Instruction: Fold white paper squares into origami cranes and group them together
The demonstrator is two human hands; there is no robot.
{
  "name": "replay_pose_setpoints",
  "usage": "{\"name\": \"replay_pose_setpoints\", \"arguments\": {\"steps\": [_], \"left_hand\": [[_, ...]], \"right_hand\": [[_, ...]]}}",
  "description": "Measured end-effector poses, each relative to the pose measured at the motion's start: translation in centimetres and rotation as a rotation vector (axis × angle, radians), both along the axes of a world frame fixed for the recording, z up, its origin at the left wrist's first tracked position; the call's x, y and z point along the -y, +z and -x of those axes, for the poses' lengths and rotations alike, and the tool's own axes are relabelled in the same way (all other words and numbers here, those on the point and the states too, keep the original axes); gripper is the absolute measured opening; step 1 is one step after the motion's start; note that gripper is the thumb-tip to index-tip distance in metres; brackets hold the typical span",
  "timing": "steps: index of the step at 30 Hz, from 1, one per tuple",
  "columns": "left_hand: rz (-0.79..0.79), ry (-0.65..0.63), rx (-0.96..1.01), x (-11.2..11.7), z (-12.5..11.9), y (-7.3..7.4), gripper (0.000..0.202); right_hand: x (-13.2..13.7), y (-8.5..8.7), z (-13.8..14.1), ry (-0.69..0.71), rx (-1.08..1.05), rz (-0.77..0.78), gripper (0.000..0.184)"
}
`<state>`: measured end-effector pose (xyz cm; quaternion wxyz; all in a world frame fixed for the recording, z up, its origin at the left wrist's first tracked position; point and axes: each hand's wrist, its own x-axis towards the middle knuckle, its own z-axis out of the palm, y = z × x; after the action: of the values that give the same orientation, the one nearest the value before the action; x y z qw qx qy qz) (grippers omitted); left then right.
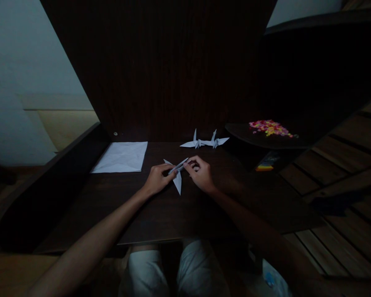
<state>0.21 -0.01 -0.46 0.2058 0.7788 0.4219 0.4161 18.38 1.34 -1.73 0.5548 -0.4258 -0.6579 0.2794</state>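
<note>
Between my two hands is a white origami crane [177, 184], one pointed wing toward me and the other pointing away. My left hand [158, 177] pinches its narrow body from the left. On the other side, the thumb and fingers of my right hand [200, 171] are closed on its upper right end. Fingertips cover part of the folds. Beyond my right hand, two finished-looking white paper cranes [204, 143] stand side by side at the back of the dark desk [154, 220].
A stack of white paper sheets [122, 157] lies at the desk's back left. Small pink, red and yellow pieces [271, 128] are heaped on a raised corner shelf [250, 138] at right. Below it sits a dark item with a yellow edge [265, 168]. A side panel [49, 185] bounds the left.
</note>
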Motion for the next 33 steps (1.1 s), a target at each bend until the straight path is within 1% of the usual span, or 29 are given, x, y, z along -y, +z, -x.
{"name": "replay_pose_setpoints", "arguments": {"steps": [8,12,17,22,27,33], "left_hand": [[0.014,0.013,0.004,0.0,0.0,0.0,0.021],[0.018,0.043,0.001,0.0,-0.1,0.1,0.022],[0.025,0.039,0.004,0.1,-0.1,0.0,0.022],[0.037,0.036,0.011,0.1,-0.1,0.1,0.021],[0.04,0.04,0.012,0.0,0.0,0.0,0.021],[0.077,0.068,0.014,-0.2,0.1,-0.2,0.021]], "right_hand": [[-0.1,-0.1,0.0,0.023,-0.061,0.014,0.027],[-0.2,-0.2,0.1,0.031,-0.114,0.007,0.029],[-0.3,-0.2,0.1,0.055,-0.189,0.046,0.03],[-0.5,-0.1,0.1,0.092,-0.207,0.132,0.012],[-0.9,0.3,0.1,0.125,-0.312,0.201,0.008],[-1.1,0.4,-0.2,0.186,-0.366,0.268,0.007]]}}
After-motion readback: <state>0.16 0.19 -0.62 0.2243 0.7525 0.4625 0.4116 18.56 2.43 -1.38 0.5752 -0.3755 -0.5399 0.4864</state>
